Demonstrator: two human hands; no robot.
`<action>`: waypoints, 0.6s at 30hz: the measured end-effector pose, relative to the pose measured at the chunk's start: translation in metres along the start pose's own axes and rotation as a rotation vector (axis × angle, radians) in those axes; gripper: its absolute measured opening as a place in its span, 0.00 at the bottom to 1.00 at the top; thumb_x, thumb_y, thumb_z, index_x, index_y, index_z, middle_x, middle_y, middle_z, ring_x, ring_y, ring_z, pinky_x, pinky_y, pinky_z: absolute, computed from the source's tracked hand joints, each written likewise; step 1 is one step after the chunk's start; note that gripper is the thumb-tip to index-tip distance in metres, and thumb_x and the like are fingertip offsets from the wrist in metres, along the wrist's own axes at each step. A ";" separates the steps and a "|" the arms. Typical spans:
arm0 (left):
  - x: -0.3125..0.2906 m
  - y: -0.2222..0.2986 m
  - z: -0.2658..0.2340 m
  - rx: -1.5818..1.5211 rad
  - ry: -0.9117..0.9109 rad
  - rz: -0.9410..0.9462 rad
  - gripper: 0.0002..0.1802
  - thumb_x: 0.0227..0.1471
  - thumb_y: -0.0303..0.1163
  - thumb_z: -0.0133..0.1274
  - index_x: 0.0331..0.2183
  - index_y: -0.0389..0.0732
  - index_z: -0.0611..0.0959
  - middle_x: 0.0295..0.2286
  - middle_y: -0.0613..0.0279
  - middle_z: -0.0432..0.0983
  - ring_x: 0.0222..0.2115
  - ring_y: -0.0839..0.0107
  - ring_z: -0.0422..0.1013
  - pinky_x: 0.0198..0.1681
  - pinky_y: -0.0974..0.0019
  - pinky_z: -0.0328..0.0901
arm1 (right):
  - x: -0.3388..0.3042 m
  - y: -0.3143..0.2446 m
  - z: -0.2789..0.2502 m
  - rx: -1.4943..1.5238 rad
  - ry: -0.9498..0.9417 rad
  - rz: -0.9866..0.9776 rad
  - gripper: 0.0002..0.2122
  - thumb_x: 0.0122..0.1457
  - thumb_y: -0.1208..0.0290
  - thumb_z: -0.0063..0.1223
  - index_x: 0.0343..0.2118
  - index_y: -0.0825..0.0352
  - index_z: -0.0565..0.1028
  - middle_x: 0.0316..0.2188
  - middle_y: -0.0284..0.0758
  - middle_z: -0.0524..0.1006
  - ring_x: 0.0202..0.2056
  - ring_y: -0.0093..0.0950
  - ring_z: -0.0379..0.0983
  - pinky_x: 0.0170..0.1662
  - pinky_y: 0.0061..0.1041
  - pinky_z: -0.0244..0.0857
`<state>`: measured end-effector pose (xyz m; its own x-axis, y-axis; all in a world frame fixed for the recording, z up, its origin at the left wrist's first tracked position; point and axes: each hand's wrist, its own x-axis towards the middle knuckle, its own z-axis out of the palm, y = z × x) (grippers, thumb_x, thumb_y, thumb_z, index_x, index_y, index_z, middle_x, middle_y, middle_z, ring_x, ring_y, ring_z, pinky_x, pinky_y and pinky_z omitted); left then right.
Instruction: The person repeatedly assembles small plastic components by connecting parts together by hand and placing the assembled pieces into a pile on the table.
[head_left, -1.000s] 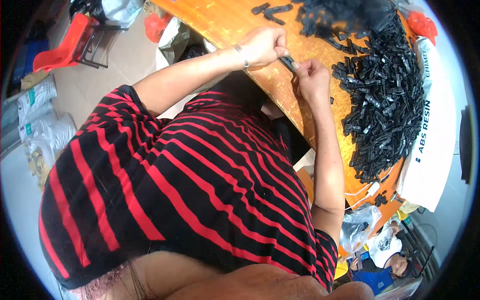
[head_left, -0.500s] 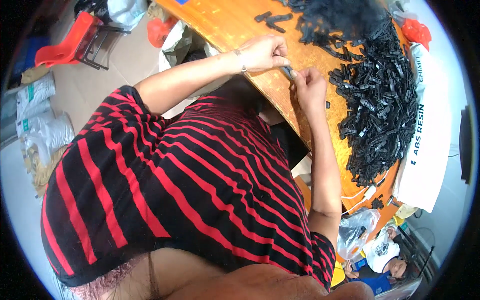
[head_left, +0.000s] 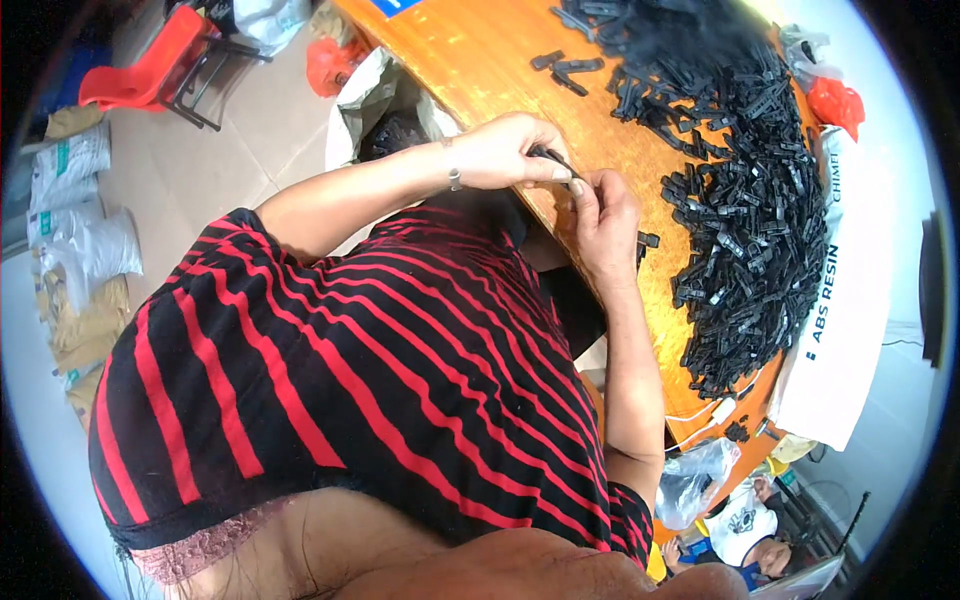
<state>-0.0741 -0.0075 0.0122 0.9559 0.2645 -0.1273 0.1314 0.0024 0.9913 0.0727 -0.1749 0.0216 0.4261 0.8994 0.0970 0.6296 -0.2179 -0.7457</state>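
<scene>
The orange tabletop fills the far side of my view, its near edge slanting from upper left down to lower right below my hands. On it, to my right, lies the big heap of black parts, with a long white sack along its outer side. My right hand is the nearer to that heap, a strip of bare wood between; my left hand is farther off, over the table's edge. Both are nearly closed, thumbs against fingers, pinching one slim black piece between them. Its long axis runs from my left fingers down and rightward to my right fingertips, roughly along the table edge; my fingers hide its ends. Beyond my left hand, a few loose black pieces lie apart from the heap; another small black piece sits just beside my right wrist.
</scene>
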 end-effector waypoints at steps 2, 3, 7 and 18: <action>-0.010 0.000 -0.007 -0.055 0.040 0.024 0.10 0.60 0.32 0.59 0.41 0.37 0.81 0.30 0.73 0.76 0.30 0.84 0.68 0.33 0.76 0.65 | 0.006 -0.010 0.003 0.181 -0.078 0.125 0.08 0.63 0.68 0.59 0.37 0.68 0.75 0.23 0.41 0.79 0.26 0.37 0.78 0.31 0.35 0.70; -0.015 0.003 -0.008 -0.107 0.071 0.050 0.09 0.60 0.31 0.59 0.41 0.37 0.81 0.30 0.73 0.76 0.30 0.85 0.68 0.34 0.76 0.65 | 0.008 -0.017 0.004 0.272 -0.115 0.192 0.09 0.63 0.68 0.59 0.38 0.68 0.74 0.23 0.40 0.78 0.25 0.35 0.78 0.31 0.33 0.70; -0.019 0.017 -0.009 0.064 0.209 0.192 0.12 0.58 0.31 0.62 0.42 0.37 0.82 0.29 0.75 0.74 0.29 0.85 0.68 0.33 0.76 0.65 | 0.015 -0.017 0.008 0.210 -0.012 0.000 0.10 0.62 0.70 0.60 0.42 0.67 0.74 0.25 0.38 0.78 0.25 0.32 0.77 0.31 0.31 0.71; -0.037 0.029 -0.048 0.544 0.235 0.160 0.14 0.53 0.35 0.66 0.39 0.38 0.83 0.27 0.62 0.78 0.29 0.75 0.73 0.35 0.70 0.68 | 0.027 -0.029 0.008 0.087 -0.112 -0.045 0.13 0.59 0.68 0.63 0.44 0.64 0.77 0.26 0.38 0.79 0.27 0.38 0.79 0.32 0.34 0.72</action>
<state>-0.1186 0.0285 0.0471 0.8994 0.4269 0.0938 0.1654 -0.5310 0.8311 0.0607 -0.1410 0.0401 0.3207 0.9452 0.0607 0.5857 -0.1475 -0.7970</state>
